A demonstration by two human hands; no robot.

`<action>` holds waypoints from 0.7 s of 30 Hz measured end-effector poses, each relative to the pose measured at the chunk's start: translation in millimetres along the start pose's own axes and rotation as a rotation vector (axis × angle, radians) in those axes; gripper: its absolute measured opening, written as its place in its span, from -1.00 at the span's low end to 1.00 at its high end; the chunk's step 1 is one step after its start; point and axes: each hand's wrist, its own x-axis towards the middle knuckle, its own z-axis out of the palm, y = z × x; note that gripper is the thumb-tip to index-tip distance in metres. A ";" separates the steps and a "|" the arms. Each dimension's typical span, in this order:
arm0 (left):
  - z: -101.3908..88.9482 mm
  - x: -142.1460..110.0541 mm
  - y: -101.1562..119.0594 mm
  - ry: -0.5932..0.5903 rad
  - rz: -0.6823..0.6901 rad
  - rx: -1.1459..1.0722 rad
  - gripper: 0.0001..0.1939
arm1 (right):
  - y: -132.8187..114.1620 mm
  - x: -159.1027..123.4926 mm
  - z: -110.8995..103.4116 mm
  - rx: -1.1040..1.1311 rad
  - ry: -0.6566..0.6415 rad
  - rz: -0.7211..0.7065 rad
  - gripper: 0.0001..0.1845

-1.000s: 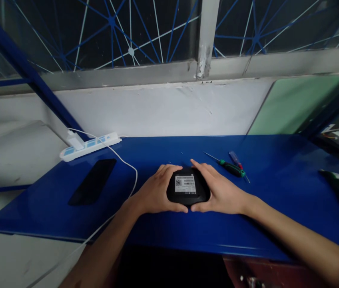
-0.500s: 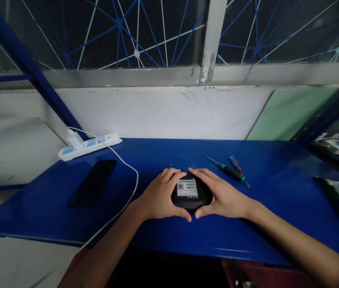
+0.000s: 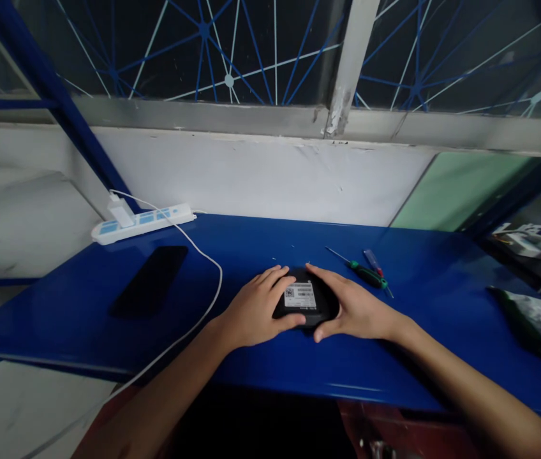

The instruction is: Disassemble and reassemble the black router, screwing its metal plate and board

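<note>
A rounded black device (image 3: 305, 316) lies on the blue table, its face with a white QR-code label (image 3: 300, 295) turned up. Its exact kind does not show. My left hand (image 3: 259, 307) clasps it from the left, fingers over the far left edge and thumb along the near edge. From the other side my right hand (image 3: 354, 307) curves round it, with fingertips at the far edge and the thumb by the near right corner. Beyond my right hand lie a green-and-black screwdriver (image 3: 369, 274) and a smaller one with a clear handle (image 3: 372, 260).
On the blue table (image 3: 251, 239), a black phone-like slab (image 3: 150, 282) lies left. A white power strip (image 3: 143, 224) with a plugged-in charger (image 3: 120, 210) sits behind it. A white cable (image 3: 213, 299) runs toward me. At right is a shiny packet (image 3: 538, 325).
My left thumb has moved up from in front of the device onto its near edge. Both hands stay around the device. The view has shifted slightly.
</note>
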 end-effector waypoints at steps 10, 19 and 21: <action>0.0 1.1 -0.2 0.026 -0.017 -0.101 -0.47 | 0.8 -1.1 0.4 0.013 0.019 -0.037 0.35; 3.2 1.6 -3.7 -0.026 0.019 -0.099 -0.43 | -1.1 -0.4 1.0 0.017 0.020 0.027 0.40; 3.1 1.8 -4.0 -0.030 0.021 -0.105 -0.43 | 0.8 -0.7 1.2 0.012 0.014 0.024 0.40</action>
